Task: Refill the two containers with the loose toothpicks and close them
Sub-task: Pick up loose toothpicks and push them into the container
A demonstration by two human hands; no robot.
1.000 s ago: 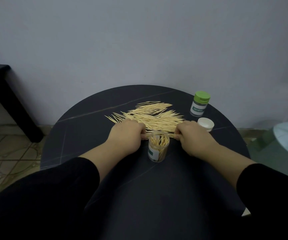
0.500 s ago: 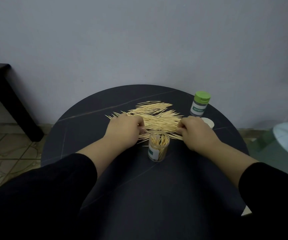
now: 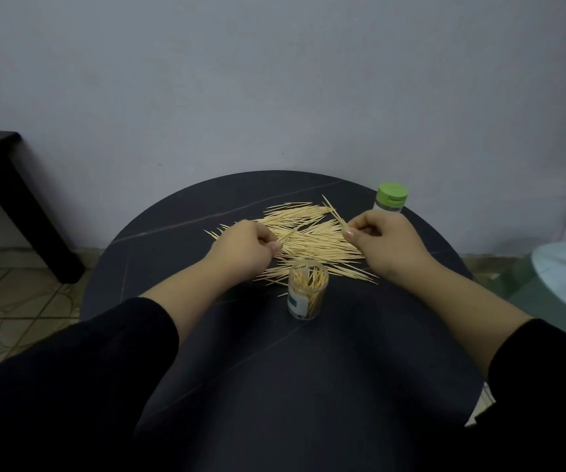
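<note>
On the round black table (image 3: 172,253), in the head view, the loose toothpicks (image 3: 312,245) are lying in a spread pile near the far middle. The open clear container (image 3: 308,294) is standing upright just in front of this pile, partly filled with toothpicks. The left hand (image 3: 244,247) is hovering over the left part of the pile, its thumb and fingers pinching a thin bundle (image 3: 286,235). The right hand (image 3: 387,243) is hovering over the right part, its fingertips clamping a small bunch (image 3: 334,212) that is pointing up and away. The second container (image 3: 391,199), wearing its green lid, is standing just behind the right hand.
</note>
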